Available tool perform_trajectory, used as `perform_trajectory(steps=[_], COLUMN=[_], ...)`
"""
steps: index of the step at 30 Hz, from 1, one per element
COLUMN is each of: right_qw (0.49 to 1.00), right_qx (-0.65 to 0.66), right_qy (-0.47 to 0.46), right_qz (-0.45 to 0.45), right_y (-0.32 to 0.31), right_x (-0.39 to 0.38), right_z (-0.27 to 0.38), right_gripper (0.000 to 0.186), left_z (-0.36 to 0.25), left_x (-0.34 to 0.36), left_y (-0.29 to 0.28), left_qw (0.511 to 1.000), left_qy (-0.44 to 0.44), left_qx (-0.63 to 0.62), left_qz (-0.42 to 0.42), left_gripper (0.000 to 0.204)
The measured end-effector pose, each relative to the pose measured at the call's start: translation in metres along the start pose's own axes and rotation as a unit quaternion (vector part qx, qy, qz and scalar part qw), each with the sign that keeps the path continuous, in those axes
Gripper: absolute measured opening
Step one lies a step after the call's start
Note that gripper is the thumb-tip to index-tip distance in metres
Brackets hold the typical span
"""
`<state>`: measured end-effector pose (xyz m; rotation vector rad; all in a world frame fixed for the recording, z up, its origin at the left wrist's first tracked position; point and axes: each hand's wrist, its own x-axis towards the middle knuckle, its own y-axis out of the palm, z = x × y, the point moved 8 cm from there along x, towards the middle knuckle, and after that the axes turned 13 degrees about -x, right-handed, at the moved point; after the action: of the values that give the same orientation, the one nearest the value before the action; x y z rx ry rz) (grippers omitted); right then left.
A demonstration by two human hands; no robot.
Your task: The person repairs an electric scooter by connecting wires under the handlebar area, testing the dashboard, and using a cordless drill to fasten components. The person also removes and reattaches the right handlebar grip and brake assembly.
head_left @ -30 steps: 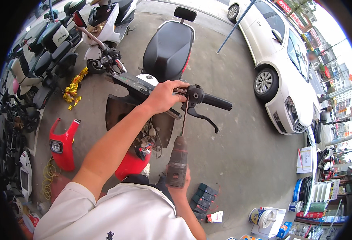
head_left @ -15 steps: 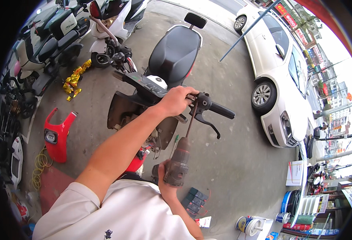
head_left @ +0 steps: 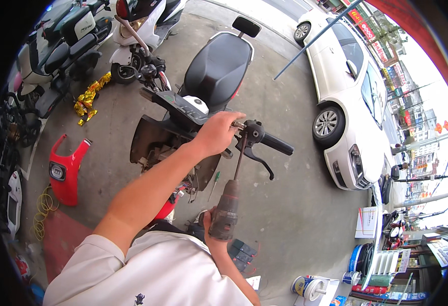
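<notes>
My left hand (head_left: 218, 131) grips the handlebar near the black switch housing (head_left: 255, 131) of a partly stripped scooter (head_left: 215, 71), its fingertips on a small metal part. My right hand (head_left: 213, 229) holds a worn drill (head_left: 225, 209) whose long thin bit (head_left: 241, 158) reaches up to the underside of that housing; whether the tip sits in a screw is too small to tell. The black grip (head_left: 277, 144) and brake lever (head_left: 262, 166) stick out to the right. A green-handled screwdriver (head_left: 217, 178) shows below the handlebar, beside exposed wiring.
A red body panel (head_left: 68, 178), yellow cord (head_left: 44, 214) and gold foil (head_left: 86, 102) lie at left, near parked scooters (head_left: 66, 53). A white car (head_left: 346, 122) and blue pole (head_left: 295, 57) stand right. Dark blocks (head_left: 242, 255) and paint buckets (head_left: 305, 288) are lower right.
The view has shifted. Compared with one second ago, my hands and the drill keep their hold at the handlebar, and the green-handled screwdriver has come into sight below it.
</notes>
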<state>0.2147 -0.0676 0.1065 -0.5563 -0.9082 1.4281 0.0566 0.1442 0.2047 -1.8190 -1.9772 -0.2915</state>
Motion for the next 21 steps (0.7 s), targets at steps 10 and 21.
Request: perform_trajectory(steps=[10, 21], right_qw=[0.999, 0.999], right_qx=[-0.033, 0.04], right_qy=[-0.038, -0.021], right_qz=[0.01, 0.002], right_y=[-0.006, 0.0], right_x=[-0.002, -0.012], right_z=[-0.002, -0.019], right_gripper=[0.011, 0.033], left_z=[-0.014, 0.003], left_x=[-0.044, -0.031], left_y=[0.002, 0.024], left_qw=[0.992, 0.979], left_qy=[-0.042, -0.15], left_qx=[-0.092, -0.117], left_qz=[-0.08, -0.069], left_gripper=[0.021, 0.025])
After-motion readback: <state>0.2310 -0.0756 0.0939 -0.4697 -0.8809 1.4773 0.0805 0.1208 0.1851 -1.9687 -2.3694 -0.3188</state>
